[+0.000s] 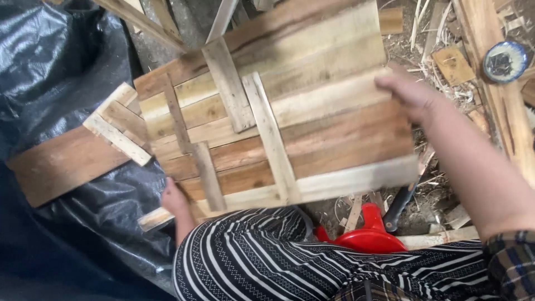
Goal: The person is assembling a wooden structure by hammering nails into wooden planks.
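Gripping opposite edges, both hands carried a slatted wooden panel (pixel 278 111) above the person's lap. The panel was made of long pale and brown boards laid side by side, with several narrow battens (pixel 270 139) nailed across them. Its long axis ran from lower left to upper right in the head view, tilted so that the right end sat higher and farther from the body.

The right hand (pixel 407 92) lay on the panel's far right edge, fingers curled over the end of the boards and thumb side toward the camera; it looked closed on the wood, though motion blur softened the fingertips. The forearm stretched out from a plaid sleeve (pixel 510 262) at the lower right. The left hand (pixel 174 200) was tucked under the panel's near left corner, close to the knee, its fingers hidden beneath the boards, so the grasp could only be judged from the wrist: it seemed to bear the panel from below. That hand was nearer the body, the right one reaching farther out.

Beyond the panel's left end a black plastic sheet (pixel 56 67) covered the ground, and a loose brown plank (pixel 61 167) lay on it. A red plastic stool (pixel 368 234) showed below the panel beside striped trousers (pixel 251 256). A small round tin (pixel 504 60) sat among wood scraps at the upper right.
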